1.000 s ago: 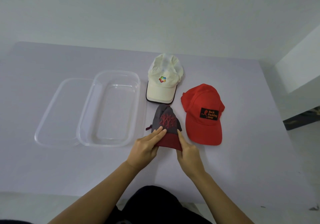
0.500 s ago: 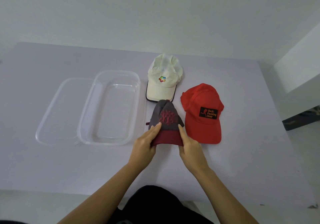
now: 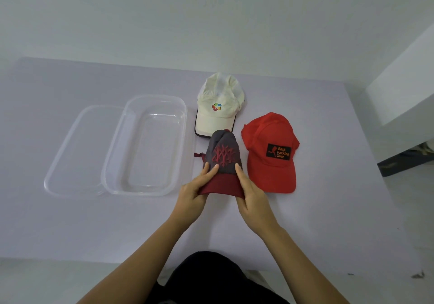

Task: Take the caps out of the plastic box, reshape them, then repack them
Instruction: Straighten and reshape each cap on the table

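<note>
A grey cap with a dark red brim and a red branching emblem (image 3: 223, 155) is held up in front of me, crown pointing away. My left hand (image 3: 193, 193) grips the left side of its brim and my right hand (image 3: 252, 196) grips the right side. A cream cap with a coloured logo (image 3: 219, 105) lies on the table just beyond it. A red cap with a black patch (image 3: 270, 153) lies to the right. The clear plastic box (image 3: 112, 158) stands open and empty to the left.
The box's clear lid (image 3: 70, 148) lies flat against the box's left side. The pale table (image 3: 70, 221) ends at a front edge near my body. A white ledge (image 3: 404, 92) stands off the table's right side.
Both hands have lifted the grey cap off the table and raised it slightly away from me; its crown now overlaps the cream cap's brim in view.
</note>
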Action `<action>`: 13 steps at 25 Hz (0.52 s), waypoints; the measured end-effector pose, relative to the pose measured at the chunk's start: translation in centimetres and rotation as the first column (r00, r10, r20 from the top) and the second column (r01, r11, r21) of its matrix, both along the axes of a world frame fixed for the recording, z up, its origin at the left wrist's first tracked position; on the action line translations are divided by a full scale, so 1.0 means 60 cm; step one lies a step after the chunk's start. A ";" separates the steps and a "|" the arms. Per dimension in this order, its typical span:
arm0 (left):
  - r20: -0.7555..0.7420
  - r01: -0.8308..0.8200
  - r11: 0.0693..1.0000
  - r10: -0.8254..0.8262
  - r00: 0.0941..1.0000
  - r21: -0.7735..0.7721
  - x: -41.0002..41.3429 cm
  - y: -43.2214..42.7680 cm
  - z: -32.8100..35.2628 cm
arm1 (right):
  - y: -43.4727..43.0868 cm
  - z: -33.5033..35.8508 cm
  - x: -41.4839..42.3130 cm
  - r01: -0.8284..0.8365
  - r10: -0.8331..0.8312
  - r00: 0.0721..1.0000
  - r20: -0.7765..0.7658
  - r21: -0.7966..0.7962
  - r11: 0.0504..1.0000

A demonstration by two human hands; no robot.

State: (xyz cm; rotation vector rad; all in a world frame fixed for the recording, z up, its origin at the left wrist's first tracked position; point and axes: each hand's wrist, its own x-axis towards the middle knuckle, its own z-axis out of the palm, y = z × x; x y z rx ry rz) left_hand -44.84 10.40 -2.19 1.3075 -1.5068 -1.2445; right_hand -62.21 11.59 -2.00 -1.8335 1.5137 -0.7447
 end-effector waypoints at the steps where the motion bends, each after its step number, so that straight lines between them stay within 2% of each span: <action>1: 0.107 0.022 0.998 -0.014 0.994 -0.067 0.005 0.000 -0.005 | -0.001 -0.002 -0.001 0.029 -0.030 0.997 -0.069 -0.007 1.000; 2: 0.187 0.049 0.992 -0.027 0.982 -0.112 0.009 -0.001 -0.009 | -0.001 -0.005 0.000 0.068 -0.068 0.988 -0.140 -0.006 0.998; 4: 0.209 0.058 0.989 -0.028 0.978 -0.139 0.012 0.000 -0.016 | 0.003 -0.008 0.003 0.093 -0.085 0.977 -0.197 0.029 0.995; 8: 0.142 0.012 0.992 0.007 0.990 -0.128 0.017 0.004 -0.017 | -0.003 -0.001 -0.003 -0.115 0.107 0.993 0.058 0.162 0.980; 11: 0.152 0.023 0.993 -0.005 0.988 -0.117 0.024 0.004 -0.018 | -0.015 0.007 -0.017 -0.209 0.198 0.978 0.072 0.210 0.955; 13: 0.272 0.040 0.987 0.004 0.962 -0.156 0.023 0.008 -0.016 | -0.021 0.006 -0.024 -0.215 0.216 0.976 0.016 0.191 0.958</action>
